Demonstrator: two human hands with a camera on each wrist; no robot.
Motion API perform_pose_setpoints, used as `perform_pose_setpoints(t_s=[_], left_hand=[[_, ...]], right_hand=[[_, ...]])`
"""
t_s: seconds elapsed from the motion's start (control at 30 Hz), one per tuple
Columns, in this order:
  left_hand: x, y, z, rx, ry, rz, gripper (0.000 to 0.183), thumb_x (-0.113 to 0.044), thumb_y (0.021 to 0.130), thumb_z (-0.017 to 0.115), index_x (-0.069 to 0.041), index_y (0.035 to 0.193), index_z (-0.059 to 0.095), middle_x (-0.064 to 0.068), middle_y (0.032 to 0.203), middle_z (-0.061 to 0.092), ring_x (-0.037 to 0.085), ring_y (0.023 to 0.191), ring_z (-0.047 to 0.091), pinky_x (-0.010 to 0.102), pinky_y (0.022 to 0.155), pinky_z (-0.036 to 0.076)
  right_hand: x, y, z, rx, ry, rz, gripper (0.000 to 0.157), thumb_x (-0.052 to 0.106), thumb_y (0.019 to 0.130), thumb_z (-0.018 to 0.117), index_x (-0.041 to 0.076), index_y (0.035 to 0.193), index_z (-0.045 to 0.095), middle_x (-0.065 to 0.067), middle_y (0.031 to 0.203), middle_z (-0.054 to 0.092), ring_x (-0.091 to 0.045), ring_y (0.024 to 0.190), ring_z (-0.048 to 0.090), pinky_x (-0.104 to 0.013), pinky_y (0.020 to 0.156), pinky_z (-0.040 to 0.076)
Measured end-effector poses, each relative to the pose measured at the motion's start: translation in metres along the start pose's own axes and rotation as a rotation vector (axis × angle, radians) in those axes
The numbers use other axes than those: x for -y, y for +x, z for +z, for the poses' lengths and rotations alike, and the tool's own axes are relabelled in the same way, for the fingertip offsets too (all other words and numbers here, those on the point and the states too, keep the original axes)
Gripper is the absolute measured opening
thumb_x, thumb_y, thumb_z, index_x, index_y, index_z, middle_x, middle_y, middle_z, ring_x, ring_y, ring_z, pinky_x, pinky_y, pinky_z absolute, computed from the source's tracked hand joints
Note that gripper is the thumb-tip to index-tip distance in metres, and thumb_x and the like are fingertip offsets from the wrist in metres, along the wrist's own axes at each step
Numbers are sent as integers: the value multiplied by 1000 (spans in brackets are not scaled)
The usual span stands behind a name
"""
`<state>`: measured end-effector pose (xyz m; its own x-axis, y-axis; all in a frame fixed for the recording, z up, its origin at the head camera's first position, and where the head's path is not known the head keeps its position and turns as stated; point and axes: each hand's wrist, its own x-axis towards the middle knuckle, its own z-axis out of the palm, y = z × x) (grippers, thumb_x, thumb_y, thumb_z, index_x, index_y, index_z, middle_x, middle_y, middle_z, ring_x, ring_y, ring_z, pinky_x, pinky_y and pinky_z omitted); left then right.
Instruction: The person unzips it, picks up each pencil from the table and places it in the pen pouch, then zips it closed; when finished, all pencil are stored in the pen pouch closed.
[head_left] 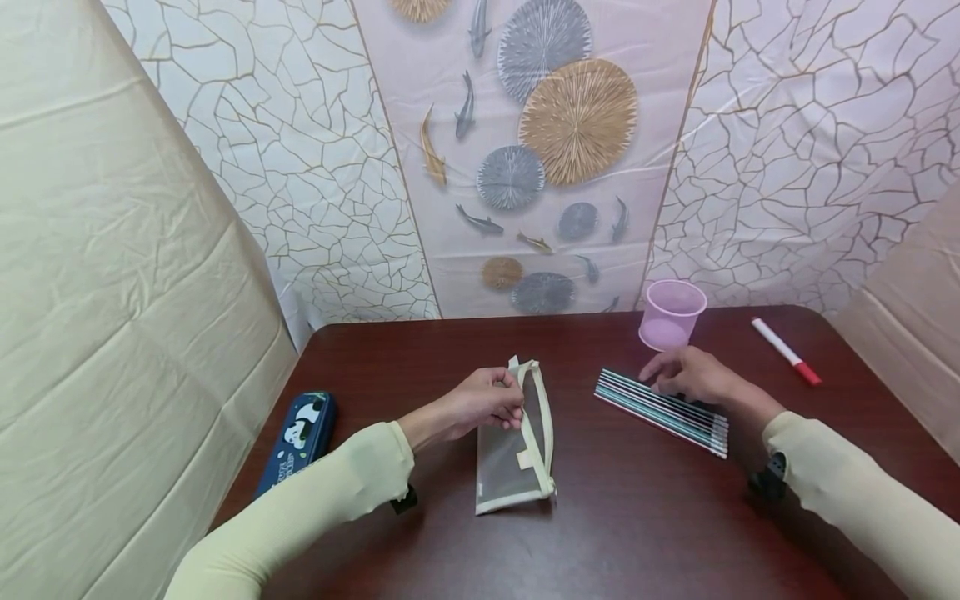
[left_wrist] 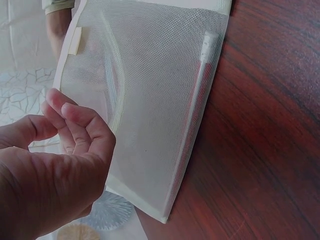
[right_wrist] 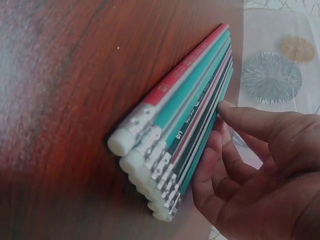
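Observation:
My left hand [head_left: 487, 398] pinches the zipped edge of a see-through mesh pencil pouch [head_left: 506, 467] with cream trim. The pouch opening gapes along its right side in the head view. Inside it, a red-and-white pencil [left_wrist: 197, 85] with a white eraser lies along the lower edge. My right hand [head_left: 693, 375] is at the far side of a flat row of pencils [head_left: 660, 410], its fingertips touching the outermost one. The pencils lie side by side, teal, black and red, white erasers toward the right. The right fingers [right_wrist: 207, 155] bend loosely beside the row.
A pink plastic cup [head_left: 670, 317] stands at the back of the dark wooden table [head_left: 607, 533]. A white marker with a red cap [head_left: 786, 350] lies at the right. At the left is a dark blue panda pencil case [head_left: 298, 437].

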<state>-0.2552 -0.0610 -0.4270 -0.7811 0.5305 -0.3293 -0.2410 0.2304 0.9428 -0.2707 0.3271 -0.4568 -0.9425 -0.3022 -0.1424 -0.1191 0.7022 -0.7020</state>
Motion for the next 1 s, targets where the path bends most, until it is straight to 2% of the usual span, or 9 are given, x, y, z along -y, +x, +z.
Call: perform_pose_setpoints(t_s=[0.27, 0.47, 0.57, 0.8, 1.0], left_hand=[[1, 1, 0, 3, -1, -8, 7, -3, 96, 56, -4, 102, 51, 3, 74, 67, 10, 66, 69, 21, 62, 56], [0, 2, 0, 11, 0, -11, 7, -2, 96, 56, -6, 100, 51, 4, 75, 68, 10, 66, 69, 21, 62, 56], [-1, 2, 0, 15, 0, -9, 8, -2, 96, 57, -7, 98, 51, 3, 75, 68, 10, 66, 69, 21, 61, 56], [-1, 2, -2, 3, 6, -17, 7, -3, 95, 56, -6, 100, 52, 3, 74, 68, 10, 65, 69, 21, 61, 57], [0, 1, -3, 2, 13, -24, 7, -4, 95, 55, -5, 101, 52, 3, 74, 68, 10, 65, 69, 21, 61, 57]], right_hand=[[0, 2, 0, 7, -23, 22, 24, 5, 94, 72, 2, 118, 75, -8, 89, 69, -18, 78, 59, -28, 58, 51], [3, 6, -4, -86, -275, -58, 19, 5, 89, 76, 8, 108, 77, -2, 85, 71, -17, 78, 61, -31, 67, 48], [6, 6, -6, -98, -370, -86, 21, 6, 86, 77, 11, 107, 76, 0, 85, 73, -16, 78, 63, -34, 67, 51], [12, 4, -5, -124, -495, -155, 25, 6, 82, 80, 17, 104, 76, 3, 86, 74, -14, 78, 65, -38, 64, 53], [12, 4, -4, -193, -524, -175, 29, 7, 77, 82, 16, 103, 74, 4, 83, 74, -14, 74, 66, -38, 59, 52]])
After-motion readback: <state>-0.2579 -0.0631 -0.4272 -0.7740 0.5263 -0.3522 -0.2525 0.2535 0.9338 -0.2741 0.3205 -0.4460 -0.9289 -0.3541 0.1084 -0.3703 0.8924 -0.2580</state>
